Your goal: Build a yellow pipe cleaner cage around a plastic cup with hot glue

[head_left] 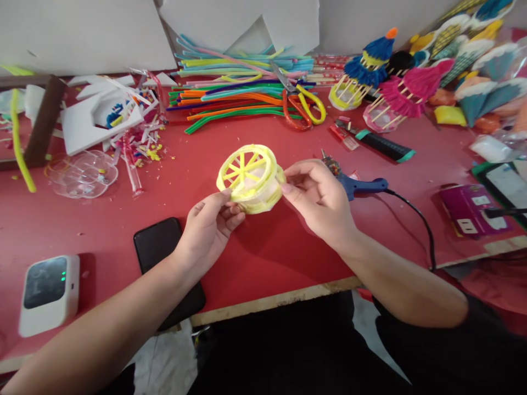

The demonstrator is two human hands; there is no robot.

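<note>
Between my two hands is a small round yellow craft piece (258,198), raised over the red table. Its top ring carries yellow spokes like a wheel, and a pale, whitish wall and another yellow rim show below. My left hand (214,219) pinches the near left edge between thumb and fingers. On the far side, the thumb and fingertips of my right hand (317,195) close on the right edge. Just past my right hand lies a blue-handled corded tool (364,185), its front partly hidden. A black phone (158,244) rests under my left forearm.
Bundled pipe cleaners (234,99) and scissors (302,104) lie at the back. A utility knife (385,145) sits near small blue (366,68) and pink (405,90) stick-built crafts. White foam pieces (82,129) and scraps cover the left. A white device (49,296) stands front left.
</note>
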